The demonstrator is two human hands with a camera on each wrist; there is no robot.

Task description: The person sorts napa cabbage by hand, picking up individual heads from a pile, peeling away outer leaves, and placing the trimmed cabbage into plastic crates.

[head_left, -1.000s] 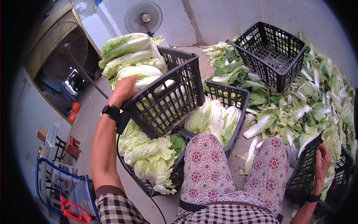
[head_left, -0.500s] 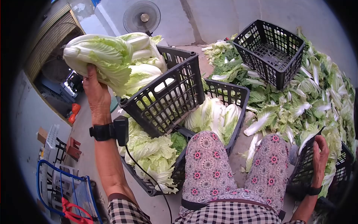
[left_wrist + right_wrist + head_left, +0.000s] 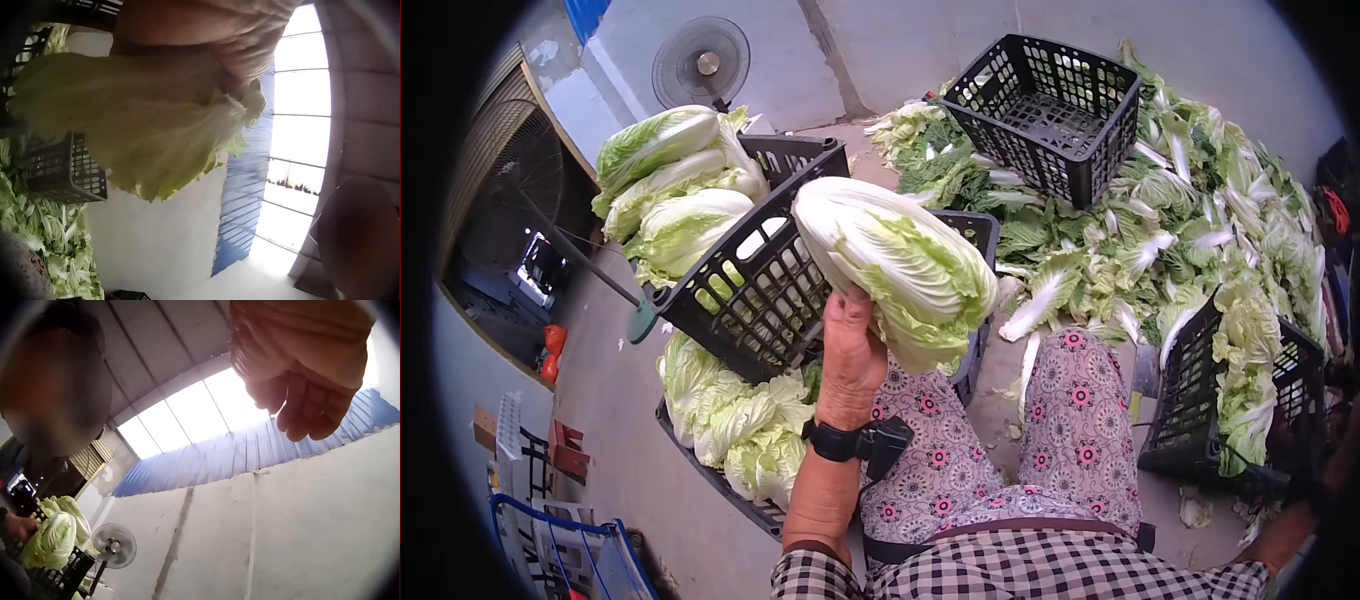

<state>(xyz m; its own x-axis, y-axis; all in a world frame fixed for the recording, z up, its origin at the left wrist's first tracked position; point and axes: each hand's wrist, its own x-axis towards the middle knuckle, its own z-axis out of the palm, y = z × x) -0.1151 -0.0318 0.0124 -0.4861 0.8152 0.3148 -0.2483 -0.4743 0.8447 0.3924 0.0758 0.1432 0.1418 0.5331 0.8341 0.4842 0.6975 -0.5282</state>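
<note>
My left hand (image 3: 850, 350) holds a napa cabbage (image 3: 900, 265) from below, raised in front of the tilted black crate. In the left wrist view the pale green outer leaf (image 3: 131, 119) of that cabbage hangs beneath the palm. Several more napa cabbages (image 3: 690, 220) are piled in the tilted crate (image 3: 740, 290). My right hand (image 3: 306, 375) is off at the right side, lost in the dark edge of the head view. Its fingers are loosely bent in the right wrist view, with nothing seen in them.
A lower crate at the left holds leafy cabbage (image 3: 740, 430). Loose trimmed leaves (image 3: 1100, 250) heap along the wall, with a black crate (image 3: 1050, 110) on top. Another crate (image 3: 1180, 420) with leaves over its rim stands by my right knee. A fan (image 3: 700, 65) stands behind.
My left hand first reached onto the pile, then lifted a napa cabbage off it and brought it right, toward my lap. My right hand has moved outward to the right, and the view has turned right.
</note>
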